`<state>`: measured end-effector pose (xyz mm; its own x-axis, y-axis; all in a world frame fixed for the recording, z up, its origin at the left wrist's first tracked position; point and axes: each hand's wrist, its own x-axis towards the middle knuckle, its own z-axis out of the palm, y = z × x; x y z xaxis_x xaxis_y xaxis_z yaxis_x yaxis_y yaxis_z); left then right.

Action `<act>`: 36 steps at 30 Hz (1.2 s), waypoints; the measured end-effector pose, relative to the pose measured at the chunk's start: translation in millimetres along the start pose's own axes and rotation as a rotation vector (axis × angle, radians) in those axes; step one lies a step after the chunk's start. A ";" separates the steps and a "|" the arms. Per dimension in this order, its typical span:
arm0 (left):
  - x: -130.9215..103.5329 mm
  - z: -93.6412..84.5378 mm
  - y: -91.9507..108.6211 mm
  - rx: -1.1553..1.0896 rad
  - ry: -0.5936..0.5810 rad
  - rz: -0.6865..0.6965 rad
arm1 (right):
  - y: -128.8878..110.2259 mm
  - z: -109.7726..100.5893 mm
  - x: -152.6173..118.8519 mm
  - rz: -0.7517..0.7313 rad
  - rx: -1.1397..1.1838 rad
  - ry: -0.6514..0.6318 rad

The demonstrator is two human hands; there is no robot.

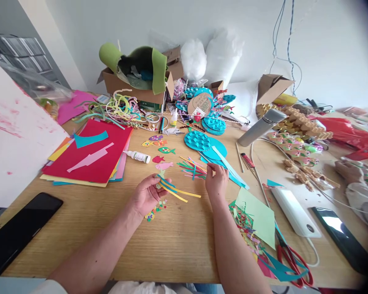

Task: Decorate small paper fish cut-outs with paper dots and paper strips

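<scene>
My left hand (149,192) is closed on a few thin paper strips (179,192), yellow and blue, whose yellow ends point right. Fingers bent, my right hand (217,179) is closed at the right end of a bundle of colourful paper strips (191,168); what it pinches, if anything, is too small to make out. Paper fish, among them a pink one (164,166) and a green one (166,150), lie in a column beyond my left hand. Small coloured paper dots (155,211) are scattered beside my left wrist. A white glue bottle (138,157) lies on its side to the left of the fish.
Coloured paper sheets (88,153) are stacked at left, near a black phone (24,232). Blue discs (198,141) lie at centre back. A grey cylinder (260,127) leans at right. Paper scraps (243,218), red-handled scissors (296,265) and a white power bank (296,212) lie at right.
</scene>
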<state>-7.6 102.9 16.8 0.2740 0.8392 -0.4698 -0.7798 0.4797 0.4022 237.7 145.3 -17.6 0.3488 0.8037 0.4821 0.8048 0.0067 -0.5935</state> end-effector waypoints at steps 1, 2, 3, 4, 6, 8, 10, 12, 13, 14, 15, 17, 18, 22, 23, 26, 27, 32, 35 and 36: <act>-0.2 0.5 0.7 -0.010 0.008 -0.005 | 0.7 -0.7 1.0 0.011 0.027 0.022; -0.4 1.1 1.3 -0.020 0.015 -0.009 | 1.0 -1.2 1.7 0.024 0.052 0.046; -0.7 1.8 2.0 -0.029 0.021 -0.013 | 0.9 -1.8 2.2 0.040 0.073 0.067; -1.0 2.5 2.7 -0.034 0.026 -0.017 | 0.1 -2.3 2.6 0.059 0.091 0.083; -1.8 3.8 3.7 -0.036 0.037 -0.026 | -3.2 -3.5 2.9 0.104 0.138 0.098; -2.2 4.7 4.2 -0.039 0.043 -0.030 | -8.9 -5.8 3.1 0.157 0.211 0.124; -2.0 4.9 4.3 -0.044 0.043 -0.028 | -16.2 -9.6 3.3 0.201 0.278 0.187; -1.0 4.5 4.1 -0.046 0.042 -0.023 | -24.2 -14.6 3.4 0.220 0.306 0.262; -0.4 4.2 4.0 -0.046 0.041 -0.019 | -28.3 -17.4 3.2 0.221 0.308 0.291; 0.2 3.7 4.0 -0.048 0.040 -0.016 | -32.2 -20.1 3.0 0.219 0.310 0.313; 0.8 3.3 3.9 -0.051 0.039 -0.012 | -35.9 -22.8 2.8 0.215 0.317 0.326; 1.6 2.8 4.0 -0.055 0.038 -0.007 | -42.4 -27.8 2.7 0.203 0.344 0.334; 1.8 2.6 4.0 -0.056 0.037 -0.006 | -44.9 -30.0 3.3 0.197 0.358 0.330; 1.2 2.9 3.8 -0.067 0.041 -0.009 | -47.7 -33.3 14.0 0.177 0.394 0.249; 0.9 3.0 3.6 -0.071 0.040 -0.012 | -46.4 -31.7 19.0 0.164 0.397 0.194; -0.2 3.6 2.9 -0.072 0.029 -0.024 | -40.1 -18.2 35.9 0.039 0.276 -0.083; -0.5 3.9 2.7 -0.071 0.027 -0.027 | -38.2 -11.1 40.7 -0.029 0.184 -0.184; -0.6 5.2 2.7 -0.068 0.038 -0.032 | -39.1 28.8 48.8 -0.291 -0.247 -0.450; 0.2 5.2 2.6 -0.072 0.034 -0.031 | -45.6 44.4 46.2 -0.368 -0.327 -0.501; 0.4 5.1 2.6 -0.073 0.032 -0.029 | -47.9 47.9 45.4 -0.390 -0.351 -0.518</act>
<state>-6.6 105.7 21.7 0.2796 0.8161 -0.5057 -0.8112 0.4826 0.3303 192.0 209.9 1.9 -0.1958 0.9605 0.1979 0.9606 0.2285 -0.1583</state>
